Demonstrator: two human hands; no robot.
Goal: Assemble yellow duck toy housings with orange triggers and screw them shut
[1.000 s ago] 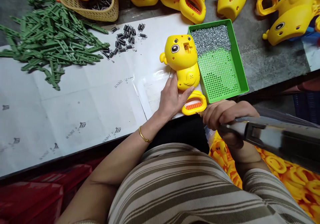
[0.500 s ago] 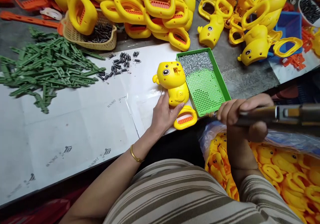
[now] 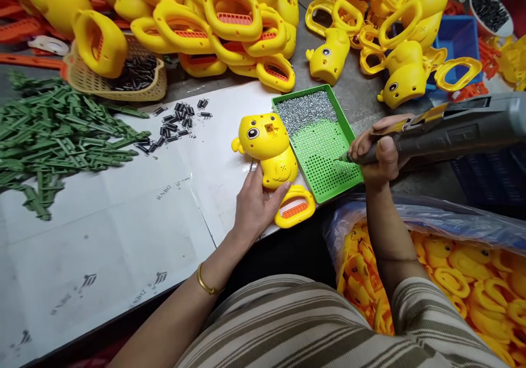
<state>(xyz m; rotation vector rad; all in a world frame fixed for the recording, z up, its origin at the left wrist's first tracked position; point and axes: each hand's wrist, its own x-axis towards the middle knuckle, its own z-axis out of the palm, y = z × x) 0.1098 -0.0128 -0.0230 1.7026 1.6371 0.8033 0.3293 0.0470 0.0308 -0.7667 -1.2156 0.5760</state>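
My left hand [image 3: 257,206] is closed around the lower body of a yellow plastic duck toy [image 3: 265,138], which lies on the white sheet with its orange-gripped ring handle toward me. My right hand [image 3: 382,149] grips a dark electric screwdriver [image 3: 452,132], held nearly level. Its thin bit points left, over the near part of a green perforated tray [image 3: 359,177]. Small silver screws [image 3: 306,107] are heaped at the tray's far end. The tray stands just right of the duck.
Green plastic parts [image 3: 69,132] are piled at left, with loose black springs [image 3: 175,121] beside them. A beige basket [image 3: 158,86] holds more springs. Yellow duck toys [image 3: 232,12] and a blue bin [image 3: 456,39] fill the back. A plastic-lined container [image 3: 353,209] of yellow parts stands right, below the table edge.
My right hand has raised the screwdriver, and its bit has come from the tray's near edge to over its perforated floor. The left hand still holds the duck; the whole view has shifted.
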